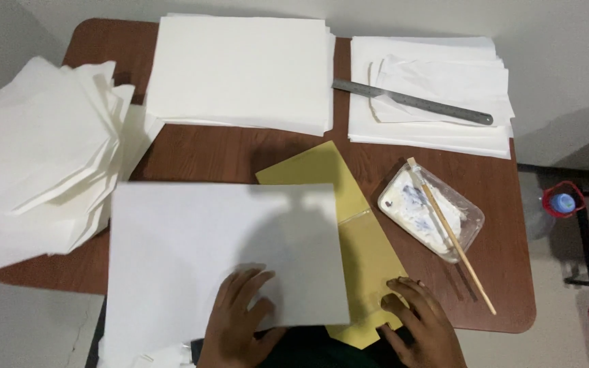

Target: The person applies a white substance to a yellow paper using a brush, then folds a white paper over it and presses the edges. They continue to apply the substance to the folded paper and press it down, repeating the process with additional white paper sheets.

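Note:
My left hand [240, 320] lies flat, fingers spread, on the near edge of a large white sheet [206, 252] at the front of the brown table [506, 286]. Under that sheet lies a yellow card [363, 238], angled, with its right part showing. My right hand [420, 324] presses with its fingertips on the yellow card's near right corner. Neither hand grips anything.
A fanned pile of white sheets [35, 157] overhangs the left edge. A neat white stack [240, 68] sits at the back, and another [431, 88] at back right carries a steel ruler [410, 102]. A clear tray of white paste [431, 211] holds a wooden brush [451, 235].

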